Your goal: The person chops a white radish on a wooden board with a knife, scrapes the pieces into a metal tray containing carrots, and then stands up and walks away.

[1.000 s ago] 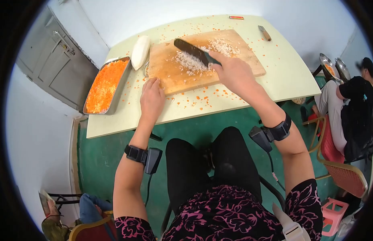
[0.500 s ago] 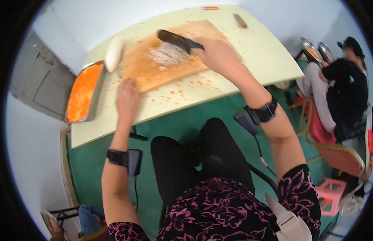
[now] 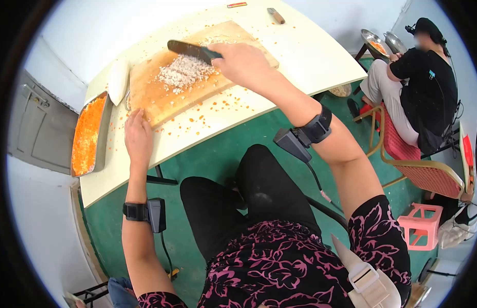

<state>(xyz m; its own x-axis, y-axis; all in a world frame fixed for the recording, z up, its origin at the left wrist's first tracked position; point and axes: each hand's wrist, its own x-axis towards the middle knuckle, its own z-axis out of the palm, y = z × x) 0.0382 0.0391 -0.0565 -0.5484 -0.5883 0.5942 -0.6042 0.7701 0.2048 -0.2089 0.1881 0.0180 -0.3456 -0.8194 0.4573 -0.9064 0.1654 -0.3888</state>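
Note:
In my right hand (image 3: 238,62) is the handle of a knife (image 3: 187,50), its dark blade lying over the far side of a pile of chopped white bits (image 3: 183,74). The pile rests on a wooden cutting board (image 3: 146,95). My left hand (image 3: 138,134) is at the board's near left corner, fingers together against its edge. Left of the board lie a long white vegetable (image 3: 118,82) and a metal tray (image 3: 102,146) filled with chopped orange bits (image 3: 88,131).
Orange crumbs (image 3: 200,115) are scattered on the pale table (image 3: 310,61). A brown-handled tool (image 3: 275,16) and a small red object (image 3: 237,5) lie at its far side. At the right a person (image 3: 428,82) sits on a red chair (image 3: 403,149) near metal pans (image 3: 374,42).
The view has shifted, so the table and board appear further left and the person further into view. My right hand still holds the knife over the pile; my left hand stays at the board's corner.

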